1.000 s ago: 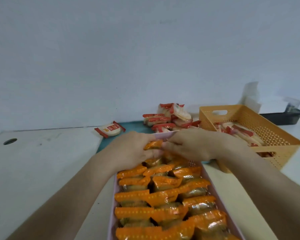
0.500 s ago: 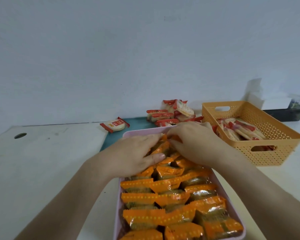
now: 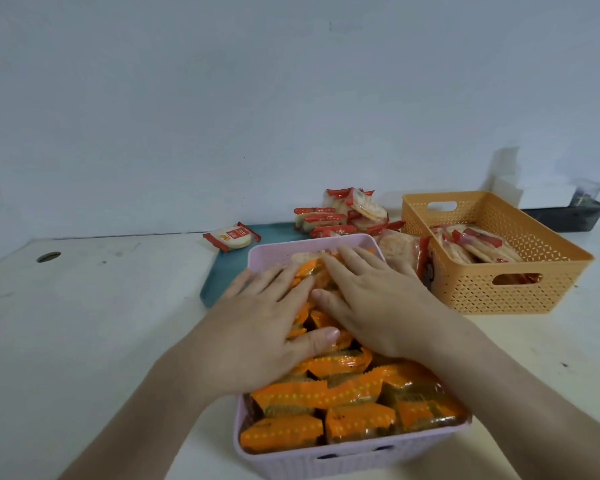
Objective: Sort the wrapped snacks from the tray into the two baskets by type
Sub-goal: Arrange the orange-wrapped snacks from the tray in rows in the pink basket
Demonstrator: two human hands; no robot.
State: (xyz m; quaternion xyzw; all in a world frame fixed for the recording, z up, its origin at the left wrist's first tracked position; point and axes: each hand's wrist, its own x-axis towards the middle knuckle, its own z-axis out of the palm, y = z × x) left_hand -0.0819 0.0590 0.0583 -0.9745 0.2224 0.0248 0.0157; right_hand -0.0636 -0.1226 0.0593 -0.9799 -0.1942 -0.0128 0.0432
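Pink basket (image 3: 343,459), near edge of the tabletop (image 3: 84,323): packed almost full with orange-wrapped snacks (image 3: 326,396) laid in overlapping rows. Its sorting is judged largely done.

Left hand (image 3: 257,327) and right hand (image 3: 378,306): both are laid flat, palms down, on the far rows of the orange packets. The fingers are spread wide and nothing is gripped; the packets appear to be pressed level.

Orange basket (image 3: 506,289), right side of the tabletop, well apart from the hands: partly filled with red-wrapped snacks (image 3: 478,244), with room left.

Teal tray (image 3: 222,271), behind the pink basket toward the far edge: a pile of red-wrapped packets (image 3: 340,216) is still carried at its far end, one single red packet (image 3: 231,236) lies at its far left corner, and more sit between the two baskets.

Remaining work, as judged: only red-wrapped items are seen unsorted, to be moved into the orange basket.
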